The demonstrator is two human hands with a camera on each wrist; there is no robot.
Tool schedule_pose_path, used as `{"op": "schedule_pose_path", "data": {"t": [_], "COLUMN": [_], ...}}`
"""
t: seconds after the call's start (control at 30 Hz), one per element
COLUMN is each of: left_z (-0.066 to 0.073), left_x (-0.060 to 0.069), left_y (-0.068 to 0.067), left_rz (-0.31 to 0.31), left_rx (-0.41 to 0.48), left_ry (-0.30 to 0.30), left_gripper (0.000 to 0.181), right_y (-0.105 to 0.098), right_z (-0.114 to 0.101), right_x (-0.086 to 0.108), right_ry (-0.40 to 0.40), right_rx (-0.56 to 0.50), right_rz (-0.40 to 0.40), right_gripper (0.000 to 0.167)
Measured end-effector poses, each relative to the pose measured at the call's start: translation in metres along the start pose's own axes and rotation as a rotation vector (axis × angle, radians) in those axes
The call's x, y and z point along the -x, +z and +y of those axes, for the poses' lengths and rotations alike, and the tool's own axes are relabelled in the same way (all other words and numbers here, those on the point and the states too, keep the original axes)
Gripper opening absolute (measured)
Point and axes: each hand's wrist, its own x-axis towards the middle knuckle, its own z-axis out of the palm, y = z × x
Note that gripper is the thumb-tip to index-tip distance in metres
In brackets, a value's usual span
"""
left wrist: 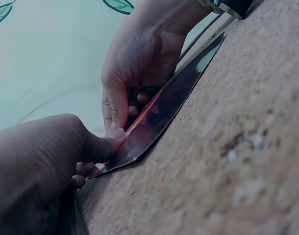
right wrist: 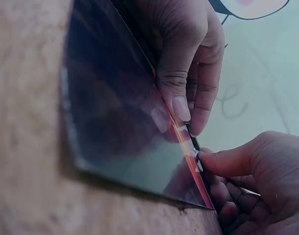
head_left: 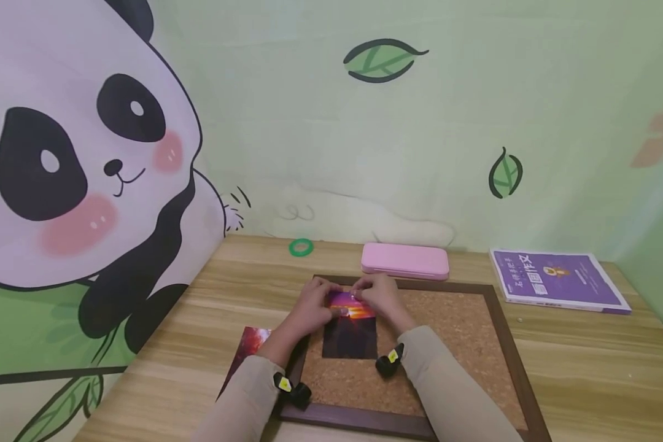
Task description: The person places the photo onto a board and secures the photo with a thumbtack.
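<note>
A glossy sunset photo [head_left: 349, 336] lies upright in layout on the cork board [head_left: 436, 350], toward its upper left, with an orange band above a dark lower part. My left hand [head_left: 311, 307] grips the photo's upper left edge, thumb on the printed face. At the top edge, my right hand [head_left: 380, 296] pinches a small clear piece [right wrist: 195, 154] that looks like a push pin. Its tip is hidden by the fingers. In the left wrist view the right hand [left wrist: 139, 63] bends over the photo's far side.
A brown frame [head_left: 503, 331] borders the cork. Behind it are a pink pencil case [head_left: 405, 260] and a green tape ring [head_left: 301, 247]. A purple book [head_left: 558, 279] lies at the right. Partly under my left forearm is a reddish picture [head_left: 252, 344].
</note>
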Motion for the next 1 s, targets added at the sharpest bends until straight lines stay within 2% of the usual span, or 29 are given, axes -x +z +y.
{"op": "schedule_pose_path", "data": {"t": [0.2,0.37,1.0], "left_z": [0.0020,0.0030,0.0032], "left_x": [0.0019,0.0013,0.0012], "left_y": [-0.0007,-0.0011,-0.0024], "left_rz": [-0.017,-0.015,0.011], "left_rx": [0.011,0.009,0.031], "left_ry": [-0.020,-0.012,-0.005], "left_gripper": [0.049,0.049,0.048], "right_y": [0.0011,0.0013,0.0022], "right_z": [0.0032,0.0048,0.0009], "right_x": [0.0002,-0.0018,-0.0028], "right_ry": [-0.001,-0.018,0.061], "right_rx": [0.003,0.006,-0.009], "right_rz": [0.010,0.036,0.051], "right_gripper": [0.009,0.008,0.008]}}
